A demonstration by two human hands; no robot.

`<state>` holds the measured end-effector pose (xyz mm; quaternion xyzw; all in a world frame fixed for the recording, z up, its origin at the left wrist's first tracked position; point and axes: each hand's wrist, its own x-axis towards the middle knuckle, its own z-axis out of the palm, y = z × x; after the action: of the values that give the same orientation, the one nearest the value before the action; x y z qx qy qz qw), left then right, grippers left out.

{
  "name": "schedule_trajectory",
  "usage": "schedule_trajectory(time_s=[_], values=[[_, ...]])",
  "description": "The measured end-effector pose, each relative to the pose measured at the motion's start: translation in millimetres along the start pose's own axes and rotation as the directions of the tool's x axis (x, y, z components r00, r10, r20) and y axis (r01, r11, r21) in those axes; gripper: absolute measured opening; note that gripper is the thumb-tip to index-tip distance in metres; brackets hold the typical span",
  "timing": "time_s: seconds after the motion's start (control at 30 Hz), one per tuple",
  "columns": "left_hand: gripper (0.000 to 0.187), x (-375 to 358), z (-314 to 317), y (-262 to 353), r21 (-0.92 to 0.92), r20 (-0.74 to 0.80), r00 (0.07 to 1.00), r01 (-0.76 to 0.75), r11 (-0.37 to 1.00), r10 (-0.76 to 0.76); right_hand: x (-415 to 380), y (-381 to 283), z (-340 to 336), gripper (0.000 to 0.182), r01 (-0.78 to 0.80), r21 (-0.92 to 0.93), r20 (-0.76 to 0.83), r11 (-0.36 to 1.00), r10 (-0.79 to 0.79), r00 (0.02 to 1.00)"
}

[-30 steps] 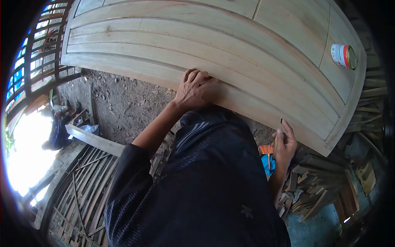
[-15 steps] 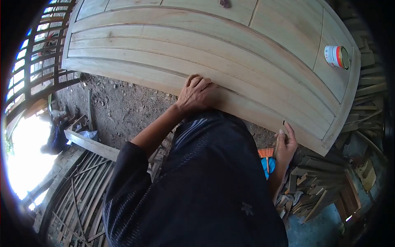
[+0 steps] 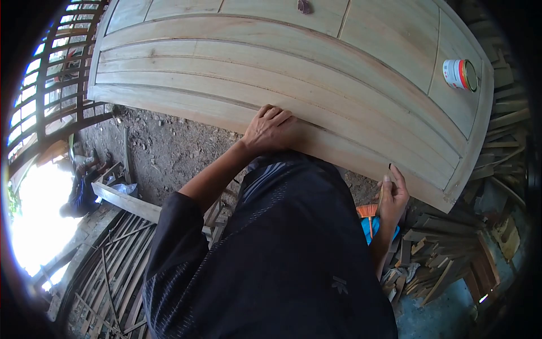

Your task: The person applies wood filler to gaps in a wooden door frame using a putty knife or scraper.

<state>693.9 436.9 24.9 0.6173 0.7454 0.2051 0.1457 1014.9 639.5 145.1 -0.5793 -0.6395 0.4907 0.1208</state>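
A broad pale wooden door panel (image 3: 339, 96) with long grooves lies across the upper view. My left hand (image 3: 270, 130) presses on its near rail, beside a groove, with the fingers bent and closed; whatever lies under them is hidden. At the panel's near right edge is my right hand (image 3: 393, 198), closed in a pinch. A small dark tip shows by its index finger and a thin strip by the thumb, too small to name. A crumpled dark piece (image 3: 305, 7), perhaps sandpaper, lies on the panel's far part.
A white-and-red can (image 3: 460, 74) stands on the panel's right end. Below my right hand are an orange brush (image 3: 367, 211) and something blue. Stacked wood (image 3: 440, 254) fills the right; long strips (image 3: 113, 271) lie lower left. A slatted wooden frame (image 3: 62, 62) stands left.
The camera view has shifted slightly. Both hands keep nearly the same places on and beside the panel, with the same closed fingers.
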Motion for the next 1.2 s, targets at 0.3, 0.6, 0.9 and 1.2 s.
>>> schedule_trajectory(time_s=[0.3, 0.6, 0.9, 1.2], values=[[0.072, -2.9, -3.6, 5.3, -0.031, 0.031, 0.996, 0.082, 0.996, -0.081, -10.2, -7.1, -3.8, 0.036, -0.039, 0.051, -0.033, 0.998, 0.04, 0.999], [0.082, -53.0, -32.9, 0.9, -0.083, -0.114, 0.944, 0.303, 0.949, -0.311, -17.3, 12.1, -18.5, 0.037, -0.067, 0.105, -0.063, 0.992, 0.074, 0.995], [0.088, -44.5, -31.3, -16.3, 0.061, -0.043, 0.976, 0.214, 0.975, -0.212, -6.0, 9.5, -19.5, 0.036, -0.038, 0.024, -0.066, 0.999, 0.039, 0.997], [0.078, -18.6, -24.1, -19.5, 0.023, 0.062, 0.992, 0.107, 0.994, -0.109, -12.1, 0.9, -16.9, 0.037, -0.091, 0.055, -0.079, 0.994, 0.095, 0.992]])
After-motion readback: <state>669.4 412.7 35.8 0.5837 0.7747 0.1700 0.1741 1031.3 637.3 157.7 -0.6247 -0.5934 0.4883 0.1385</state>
